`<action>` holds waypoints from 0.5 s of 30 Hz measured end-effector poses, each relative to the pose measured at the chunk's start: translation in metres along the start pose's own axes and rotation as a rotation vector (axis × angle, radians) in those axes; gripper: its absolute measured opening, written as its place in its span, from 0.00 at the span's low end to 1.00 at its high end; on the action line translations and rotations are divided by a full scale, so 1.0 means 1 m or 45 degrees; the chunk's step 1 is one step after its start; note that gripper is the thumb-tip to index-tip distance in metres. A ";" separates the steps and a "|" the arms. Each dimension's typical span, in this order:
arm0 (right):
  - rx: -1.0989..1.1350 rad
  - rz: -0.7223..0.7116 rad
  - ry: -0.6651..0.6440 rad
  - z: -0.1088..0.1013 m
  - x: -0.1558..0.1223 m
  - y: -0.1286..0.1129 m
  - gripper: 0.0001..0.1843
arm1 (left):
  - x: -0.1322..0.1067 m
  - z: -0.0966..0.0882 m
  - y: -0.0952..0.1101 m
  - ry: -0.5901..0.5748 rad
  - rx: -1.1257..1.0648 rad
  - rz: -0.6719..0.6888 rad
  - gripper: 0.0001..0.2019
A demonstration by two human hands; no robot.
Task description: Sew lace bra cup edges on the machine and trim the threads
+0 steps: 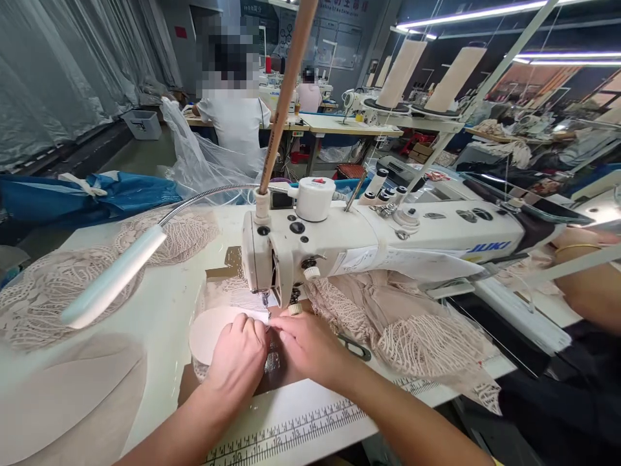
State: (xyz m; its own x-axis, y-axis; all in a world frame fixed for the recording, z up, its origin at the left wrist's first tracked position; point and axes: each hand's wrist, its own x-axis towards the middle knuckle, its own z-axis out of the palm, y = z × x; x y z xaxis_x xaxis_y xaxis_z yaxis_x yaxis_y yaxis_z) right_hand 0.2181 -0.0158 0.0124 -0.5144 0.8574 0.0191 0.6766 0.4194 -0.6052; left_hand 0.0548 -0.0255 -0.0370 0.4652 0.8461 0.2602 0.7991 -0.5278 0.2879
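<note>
Left hand (242,349): fingers bunched, pinching the beige pad (206,333) | right hand (310,343): at its 3 o'clock end, grip hidden, can't tell | pad: on counter (167,353), left hand's 10 o'clock (left nearer, long axis part-covered) | needle (265,301): fingertips' 12 o'clock

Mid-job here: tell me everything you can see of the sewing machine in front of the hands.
The sewing machine is white and looks like painted metal, standing upright on the pale table. Its long arm stretches from the needle end, just beyond the left hand and right hand, toward the picture's right, where blue JUKI lettering shows. A white round part with a red mark sits on top, and a brown rod rises near the needle end. Paper sheets cover part of its front, above beige lace cloth.
</note>
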 end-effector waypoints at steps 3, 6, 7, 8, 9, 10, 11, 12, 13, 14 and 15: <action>-0.213 -0.071 -0.043 0.016 0.001 0.004 0.14 | -0.005 -0.012 0.007 -0.082 0.137 -0.068 0.14; -0.413 -0.061 -0.083 0.025 0.003 0.003 0.12 | -0.002 -0.038 0.008 -0.254 0.091 -0.077 0.11; -0.455 -0.053 -0.097 0.026 0.003 0.002 0.12 | 0.000 -0.046 0.005 -0.297 -0.012 -0.055 0.12; -0.486 -0.047 -0.109 0.027 0.004 0.000 0.12 | 0.003 -0.053 0.001 -0.315 -0.133 -0.023 0.14; -0.509 -0.042 -0.115 0.026 0.004 -0.001 0.12 | 0.004 -0.056 -0.004 -0.314 -0.226 -0.001 0.15; -0.527 -0.035 -0.112 0.026 0.004 -0.002 0.13 | 0.005 -0.057 -0.010 -0.298 -0.282 0.018 0.15; -0.541 -0.027 -0.105 0.026 0.005 -0.002 0.14 | 0.006 -0.055 -0.016 -0.262 -0.292 0.037 0.16; -0.550 -0.019 -0.097 0.025 0.005 -0.003 0.16 | 0.005 -0.050 -0.021 -0.214 -0.262 0.064 0.16; -0.553 -0.011 -0.089 0.025 0.006 -0.003 0.17 | 0.005 -0.043 -0.026 -0.169 -0.215 0.099 0.16; -0.552 -0.003 -0.081 0.026 0.006 -0.003 0.17 | 0.004 -0.036 -0.030 -0.120 -0.166 0.143 0.17; -0.550 0.007 -0.072 0.026 0.008 -0.002 0.17 | 0.004 -0.030 -0.033 -0.076 -0.114 0.185 0.17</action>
State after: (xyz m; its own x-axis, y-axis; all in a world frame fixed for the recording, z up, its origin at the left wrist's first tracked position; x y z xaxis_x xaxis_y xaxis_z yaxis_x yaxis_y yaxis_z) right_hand 0.1991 -0.0180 -0.0069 -0.5301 0.8473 -0.0343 0.8316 0.5116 -0.2160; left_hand 0.0186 -0.0070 -0.0178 0.5973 0.7619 0.2505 0.6857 -0.6472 0.3332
